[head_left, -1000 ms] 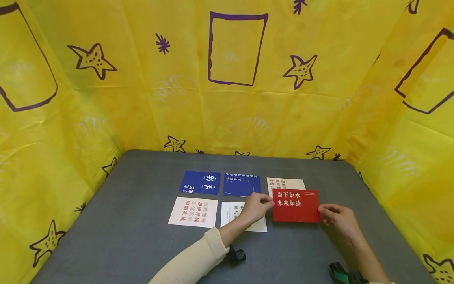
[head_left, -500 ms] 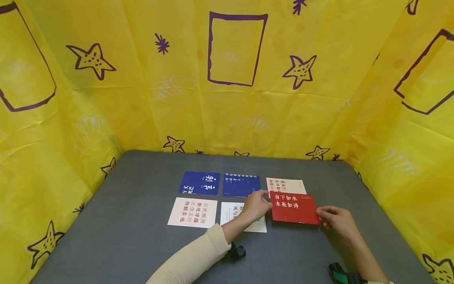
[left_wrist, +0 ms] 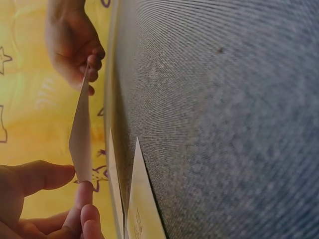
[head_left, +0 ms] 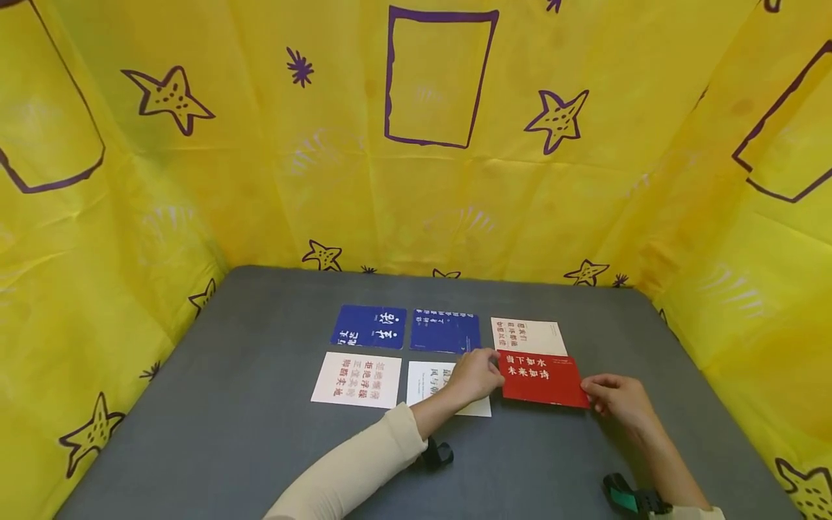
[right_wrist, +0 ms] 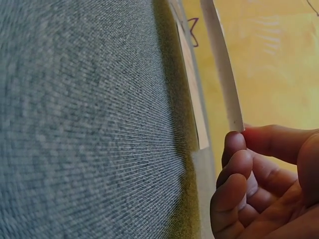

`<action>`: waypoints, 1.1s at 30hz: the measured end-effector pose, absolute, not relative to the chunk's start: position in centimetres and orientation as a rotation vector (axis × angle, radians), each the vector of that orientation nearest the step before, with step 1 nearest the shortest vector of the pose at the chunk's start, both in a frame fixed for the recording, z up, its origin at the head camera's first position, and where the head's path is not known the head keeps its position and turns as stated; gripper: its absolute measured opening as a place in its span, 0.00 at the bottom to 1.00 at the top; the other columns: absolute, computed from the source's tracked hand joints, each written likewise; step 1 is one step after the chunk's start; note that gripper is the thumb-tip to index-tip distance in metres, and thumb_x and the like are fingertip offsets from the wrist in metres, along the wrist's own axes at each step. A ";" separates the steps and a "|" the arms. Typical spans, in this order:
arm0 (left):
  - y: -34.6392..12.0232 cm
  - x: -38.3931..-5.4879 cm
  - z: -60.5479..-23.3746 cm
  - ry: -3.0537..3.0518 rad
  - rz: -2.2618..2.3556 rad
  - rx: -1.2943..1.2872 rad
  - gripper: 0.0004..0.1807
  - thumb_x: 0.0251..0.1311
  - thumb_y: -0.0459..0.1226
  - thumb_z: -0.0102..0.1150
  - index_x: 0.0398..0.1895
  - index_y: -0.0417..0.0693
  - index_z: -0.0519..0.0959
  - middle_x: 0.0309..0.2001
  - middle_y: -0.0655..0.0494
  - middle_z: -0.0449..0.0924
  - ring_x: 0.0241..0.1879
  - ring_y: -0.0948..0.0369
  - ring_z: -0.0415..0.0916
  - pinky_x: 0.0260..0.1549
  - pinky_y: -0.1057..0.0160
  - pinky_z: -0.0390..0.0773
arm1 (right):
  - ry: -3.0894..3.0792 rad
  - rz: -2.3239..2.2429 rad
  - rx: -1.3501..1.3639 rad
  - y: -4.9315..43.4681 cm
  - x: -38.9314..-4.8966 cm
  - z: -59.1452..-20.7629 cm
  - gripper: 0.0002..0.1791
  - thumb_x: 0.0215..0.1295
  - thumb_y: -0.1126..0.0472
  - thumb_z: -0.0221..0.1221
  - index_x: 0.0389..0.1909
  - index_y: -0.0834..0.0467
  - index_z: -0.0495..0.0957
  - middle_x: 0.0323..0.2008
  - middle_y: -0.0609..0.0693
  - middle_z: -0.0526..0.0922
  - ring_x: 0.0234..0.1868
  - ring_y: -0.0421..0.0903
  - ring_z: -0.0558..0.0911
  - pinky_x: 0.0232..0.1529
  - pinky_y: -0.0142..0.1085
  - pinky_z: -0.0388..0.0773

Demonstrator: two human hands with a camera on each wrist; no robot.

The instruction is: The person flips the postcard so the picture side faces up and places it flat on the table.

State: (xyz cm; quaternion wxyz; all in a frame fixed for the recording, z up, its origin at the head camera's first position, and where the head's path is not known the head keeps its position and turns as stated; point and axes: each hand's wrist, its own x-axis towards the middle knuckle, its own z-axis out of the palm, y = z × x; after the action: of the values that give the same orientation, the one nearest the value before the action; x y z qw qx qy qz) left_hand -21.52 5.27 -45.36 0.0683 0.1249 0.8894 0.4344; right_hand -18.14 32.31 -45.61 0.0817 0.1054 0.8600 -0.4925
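A red card (head_left: 542, 381) printed with white Chinese characters is held between both hands, just above the table. My left hand (head_left: 473, 377) pinches its left edge, and my right hand (head_left: 620, 404) pinches the right edge between thumb and fingertips. In the left wrist view the card's pale underside (left_wrist: 82, 134) is seen nearly edge-on, raised off the surface. Behind the red card lies a cream card (head_left: 529, 334), its front edge partly covered. Under my left forearm is a white card (head_left: 424, 380), partly hidden.
Two blue cards (head_left: 369, 326) lie side by side in the back row. In front of the left one lies a pinkish card (head_left: 356, 380) with red characters. The dark grey table (head_left: 214, 404) is enclosed by yellow patterned cloth (head_left: 338, 195).
Both hands have lowered and tilted the red card flatter toward the table, uncovering more of the cream card behind it. The head view has shifted slightly. The other cards lie as before.
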 end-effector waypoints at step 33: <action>5.6 -20.8 -45.5 2.763 0.932 0.467 0.15 0.47 0.37 0.72 0.41 0.48 0.87 0.41 0.57 0.88 0.39 0.60 0.80 0.37 0.67 0.75 | 2.613 -1.255 0.295 32.1 -18.0 -46.2 0.12 0.63 0.66 0.58 0.40 0.72 0.81 0.21 0.47 0.79 0.22 0.44 0.75 0.24 0.36 0.74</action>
State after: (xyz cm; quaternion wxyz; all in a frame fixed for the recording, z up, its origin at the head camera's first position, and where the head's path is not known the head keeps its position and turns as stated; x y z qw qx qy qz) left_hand -20.77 5.63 -45.49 0.0943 0.1573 0.9315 0.3143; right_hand -18.04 32.08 -46.25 0.1138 0.1005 0.8909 -0.4280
